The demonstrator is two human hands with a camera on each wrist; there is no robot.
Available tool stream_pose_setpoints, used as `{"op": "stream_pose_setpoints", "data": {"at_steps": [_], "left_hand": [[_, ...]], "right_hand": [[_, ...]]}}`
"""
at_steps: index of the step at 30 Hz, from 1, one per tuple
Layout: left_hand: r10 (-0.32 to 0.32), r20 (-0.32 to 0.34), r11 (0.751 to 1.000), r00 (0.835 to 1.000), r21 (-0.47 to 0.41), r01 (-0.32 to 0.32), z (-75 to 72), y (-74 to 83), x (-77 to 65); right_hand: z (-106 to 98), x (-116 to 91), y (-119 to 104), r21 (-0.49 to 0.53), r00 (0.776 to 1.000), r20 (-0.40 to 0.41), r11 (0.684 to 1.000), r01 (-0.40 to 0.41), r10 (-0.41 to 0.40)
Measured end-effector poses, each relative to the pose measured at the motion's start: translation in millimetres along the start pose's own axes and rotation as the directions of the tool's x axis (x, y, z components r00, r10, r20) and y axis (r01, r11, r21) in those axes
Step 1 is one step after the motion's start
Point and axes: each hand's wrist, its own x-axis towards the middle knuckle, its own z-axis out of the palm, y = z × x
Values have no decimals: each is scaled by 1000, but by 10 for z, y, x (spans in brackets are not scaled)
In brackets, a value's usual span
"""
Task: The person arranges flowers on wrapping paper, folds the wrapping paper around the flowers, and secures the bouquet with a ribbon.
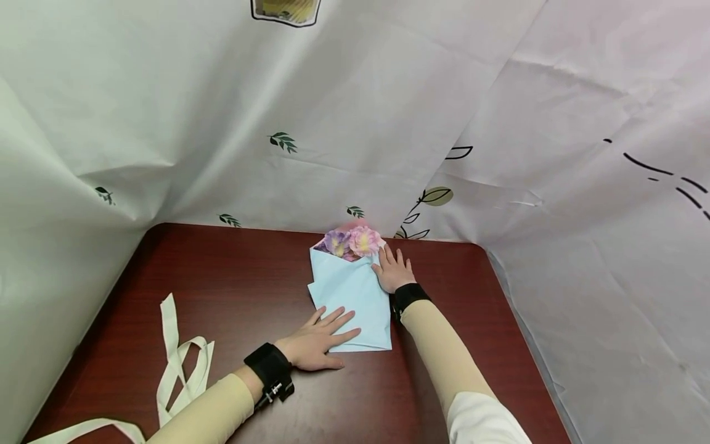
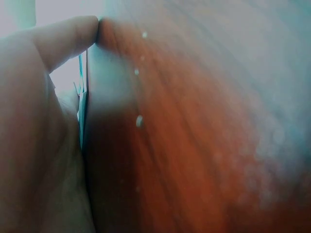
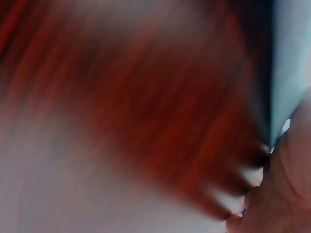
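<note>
Pink and purple flowers (image 1: 363, 241) show at the top of a folded light blue wrapping paper (image 1: 355, 296) that lies on the table. My left hand (image 1: 318, 342) rests with spread, straight fingers on the paper's lower left part, its thumb on the tabletop. At the paper's upper right edge, beside the pink flower, my right hand (image 1: 395, 271) lies flat with fingers extended. In the left wrist view, the left thumb (image 2: 68, 41) touches the wood surface. The right wrist view shows part of the right hand (image 3: 284, 179) against the paper's edge (image 3: 291, 63). The stems are hidden.
A loose cream ribbon (image 1: 176, 364) lies in loops on the left of the dark red wooden table (image 1: 238, 277). White patterned cloth (image 1: 333, 123) hangs behind the table and along its sides.
</note>
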Motion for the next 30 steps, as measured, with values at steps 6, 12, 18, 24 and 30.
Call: {"op": "stream_pose_setpoints", "data": {"at_steps": [6, 12, 18, 24, 30], "left_hand": [[-12, 13, 1000, 1000, -6, 12, -17, 30, 1], [-22, 9, 999, 1000, -35, 22, -23, 30, 1], [-34, 11, 998, 999, -50, 35, -27, 29, 10], [-46, 19, 998, 999, -45, 47, -15, 36, 14], [-62, 39, 997, 997, -40, 64, -51, 70, -14]], "right_hand": [[-91, -113, -32, 49, 970, -226, 994, 101, -87], [-90, -201, -42, 75, 936, -287, 969, 233, -203], [-15, -195, -25, -16, 977, -89, 981, 195, -196], [18, -136, 50, -95, 993, -14, 989, 111, -113], [20, -71, 98, -112, 997, -8, 991, 69, -70]]}}
